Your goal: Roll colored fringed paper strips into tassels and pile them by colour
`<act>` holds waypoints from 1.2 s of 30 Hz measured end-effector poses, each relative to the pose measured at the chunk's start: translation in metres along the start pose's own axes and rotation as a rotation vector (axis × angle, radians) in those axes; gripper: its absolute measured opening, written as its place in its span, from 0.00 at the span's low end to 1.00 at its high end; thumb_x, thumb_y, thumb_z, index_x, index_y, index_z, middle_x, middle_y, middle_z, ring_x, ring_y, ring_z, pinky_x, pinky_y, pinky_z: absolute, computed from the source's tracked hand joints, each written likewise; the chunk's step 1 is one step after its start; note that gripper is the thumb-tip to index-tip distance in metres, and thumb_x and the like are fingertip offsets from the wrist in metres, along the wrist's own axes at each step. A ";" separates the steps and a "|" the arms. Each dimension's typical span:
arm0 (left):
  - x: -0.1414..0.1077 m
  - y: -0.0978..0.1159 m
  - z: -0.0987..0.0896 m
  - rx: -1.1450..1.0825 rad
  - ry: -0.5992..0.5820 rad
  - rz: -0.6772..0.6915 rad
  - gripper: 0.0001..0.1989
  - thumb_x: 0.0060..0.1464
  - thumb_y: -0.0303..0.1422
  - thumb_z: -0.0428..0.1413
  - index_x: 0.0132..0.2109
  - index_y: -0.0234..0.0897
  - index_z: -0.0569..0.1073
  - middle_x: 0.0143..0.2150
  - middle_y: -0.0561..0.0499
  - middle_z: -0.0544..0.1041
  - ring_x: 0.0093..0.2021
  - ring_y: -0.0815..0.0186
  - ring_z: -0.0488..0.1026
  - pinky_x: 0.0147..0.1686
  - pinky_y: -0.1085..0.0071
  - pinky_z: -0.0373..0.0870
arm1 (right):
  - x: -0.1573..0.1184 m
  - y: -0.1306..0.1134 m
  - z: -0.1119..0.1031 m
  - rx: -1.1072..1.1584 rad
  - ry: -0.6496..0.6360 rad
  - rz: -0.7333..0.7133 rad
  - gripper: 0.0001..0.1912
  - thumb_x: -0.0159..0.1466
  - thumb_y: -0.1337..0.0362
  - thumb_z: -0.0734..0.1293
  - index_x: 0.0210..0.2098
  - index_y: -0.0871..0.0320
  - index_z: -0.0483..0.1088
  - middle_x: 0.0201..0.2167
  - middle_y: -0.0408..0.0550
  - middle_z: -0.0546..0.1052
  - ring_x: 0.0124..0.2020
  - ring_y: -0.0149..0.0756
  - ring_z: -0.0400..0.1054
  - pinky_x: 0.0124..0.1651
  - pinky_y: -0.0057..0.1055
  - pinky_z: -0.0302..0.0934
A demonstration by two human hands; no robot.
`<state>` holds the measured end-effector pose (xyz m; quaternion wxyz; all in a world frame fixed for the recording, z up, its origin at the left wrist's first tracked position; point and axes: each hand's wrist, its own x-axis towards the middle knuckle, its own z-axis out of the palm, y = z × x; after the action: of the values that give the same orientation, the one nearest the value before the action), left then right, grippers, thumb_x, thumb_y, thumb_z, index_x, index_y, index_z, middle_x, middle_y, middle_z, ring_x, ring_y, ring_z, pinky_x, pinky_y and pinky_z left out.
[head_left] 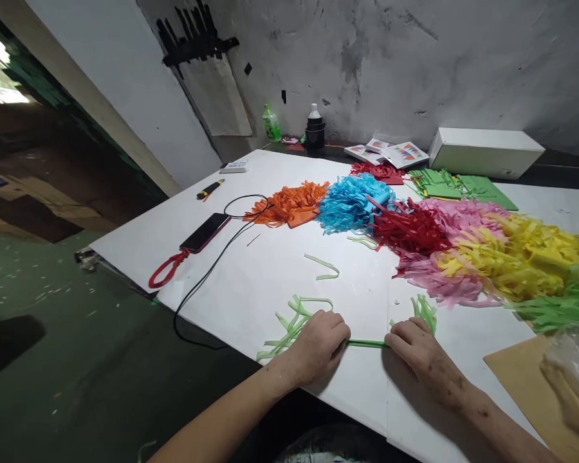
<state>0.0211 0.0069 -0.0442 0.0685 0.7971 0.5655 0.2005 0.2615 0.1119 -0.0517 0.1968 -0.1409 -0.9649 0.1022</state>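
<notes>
Pinched straight between the curled fingers of the left hand (319,341) and the right hand (422,352), with thumbs mostly hidden: a narrow green band (367,343), low over the near side of the white bench (251,292). Spread to the left of the left fingers, a pale green fringe (289,328); fanned up just beyond the right fingers, a green tuft (424,313). Apt to tear in the bare middle under too sharp a pull from both sides, judging by such thin-looking stuff. Apt also to slip slack under a weak or uneven hold at either end. At risk of creasing, too, with fringe ends lying right beside the left wrist. Beyond the left fingers, a loose green strip (336,270), liable to tangle with the fringe if swept up by chance. Farther to the left, a black cord (193,289) trailing over the bench edge near a phone (205,233), a possible snag for a wide swing of the left arm. Beyond and to the right of the right fingers, crowded red (410,230), pink (434,276) and yellow tassels (550,247), prone to mixed strands if knocked.
</notes>
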 end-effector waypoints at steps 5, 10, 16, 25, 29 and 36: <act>-0.001 0.001 -0.003 0.148 -0.026 0.138 0.10 0.57 0.20 0.47 0.32 0.37 0.68 0.32 0.48 0.70 0.32 0.63 0.62 0.34 0.64 0.59 | 0.000 0.000 0.002 -0.037 0.007 -0.075 0.18 0.65 0.81 0.52 0.29 0.59 0.65 0.29 0.46 0.66 0.30 0.36 0.56 0.40 0.36 0.52; -0.002 0.002 -0.007 0.258 -0.053 0.276 0.10 0.59 0.20 0.49 0.33 0.38 0.69 0.31 0.49 0.68 0.32 0.62 0.61 0.35 0.63 0.58 | 0.003 -0.001 -0.003 -0.064 -0.017 -0.095 0.18 0.64 0.82 0.52 0.29 0.59 0.65 0.28 0.46 0.66 0.29 0.36 0.54 0.40 0.37 0.51; 0.002 0.004 -0.011 0.130 -0.097 0.190 0.07 0.56 0.26 0.54 0.30 0.38 0.67 0.33 0.48 0.68 0.33 0.62 0.62 0.33 0.64 0.58 | 0.009 -0.007 -0.007 0.008 -0.052 0.021 0.13 0.65 0.78 0.56 0.29 0.58 0.65 0.29 0.47 0.67 0.31 0.38 0.58 0.40 0.37 0.50; 0.012 0.007 0.006 -0.074 -0.071 -0.167 0.04 0.58 0.28 0.57 0.34 0.37 0.70 0.35 0.51 0.73 0.37 0.63 0.68 0.37 0.66 0.59 | 0.005 -0.003 0.008 0.125 -0.089 0.251 0.10 0.69 0.74 0.58 0.33 0.58 0.65 0.30 0.44 0.70 0.32 0.36 0.62 0.40 0.34 0.50; 0.012 0.009 0.003 -0.119 -0.073 -0.180 0.04 0.58 0.25 0.56 0.35 0.36 0.71 0.36 0.51 0.74 0.38 0.63 0.69 0.38 0.66 0.59 | 0.006 -0.002 0.003 0.144 -0.126 0.245 0.10 0.68 0.75 0.58 0.34 0.57 0.67 0.31 0.45 0.71 0.33 0.37 0.63 0.40 0.35 0.50; 0.011 0.009 0.005 -0.012 -0.058 -0.081 0.05 0.57 0.23 0.53 0.34 0.36 0.71 0.32 0.51 0.74 0.33 0.63 0.67 0.36 0.65 0.59 | 0.007 0.001 0.003 0.146 -0.118 0.150 0.12 0.65 0.79 0.57 0.33 0.59 0.66 0.30 0.45 0.70 0.32 0.37 0.61 0.39 0.35 0.51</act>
<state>0.0342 0.0141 -0.0431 0.0978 0.7786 0.5939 0.1775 0.2541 0.1142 -0.0520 0.1413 -0.1918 -0.9515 0.1948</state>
